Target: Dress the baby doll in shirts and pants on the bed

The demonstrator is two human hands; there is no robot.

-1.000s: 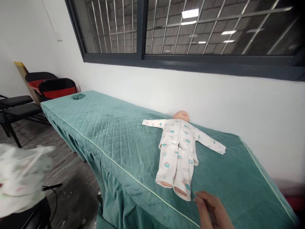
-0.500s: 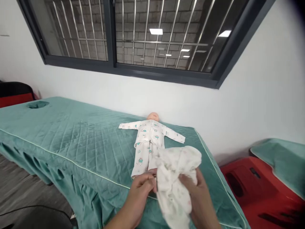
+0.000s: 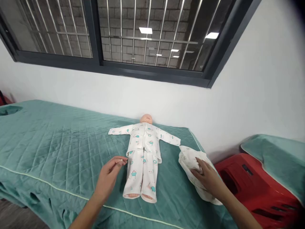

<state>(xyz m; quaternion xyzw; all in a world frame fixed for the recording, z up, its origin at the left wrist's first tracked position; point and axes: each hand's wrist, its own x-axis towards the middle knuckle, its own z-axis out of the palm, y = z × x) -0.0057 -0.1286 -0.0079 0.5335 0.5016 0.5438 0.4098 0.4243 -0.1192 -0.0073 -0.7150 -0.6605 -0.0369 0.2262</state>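
A baby doll (image 3: 146, 119) lies face up on the bed in a white printed jacket (image 3: 144, 136) and matching trousers (image 3: 133, 173). Its sleeves are spread wide, and the trouser legs point towards me. Beside the doll's trousers, on the left, is my left hand (image 3: 108, 176). Its thumb and fingers are pinched together by the jacket hem; whether anything is between them I cannot make out. At the bed's right side my right hand (image 3: 209, 178) grips a bunched white printed cloth (image 3: 190, 159), which rests on the cover close to the doll's sleeve end.
A green quilted cover (image 3: 71, 152) with pale piping spreads over the bed. Beyond its right edge stands a red plastic chair (image 3: 252, 181) with green fabric (image 3: 274, 152) over it. A white wall (image 3: 107, 92) and a barred window (image 3: 147, 47) rise behind.
My right hand has carried the white cloth from in front of the doll's legs over to the bed's right side. My left hand has moved left, away from the cloth. The view has shifted right.
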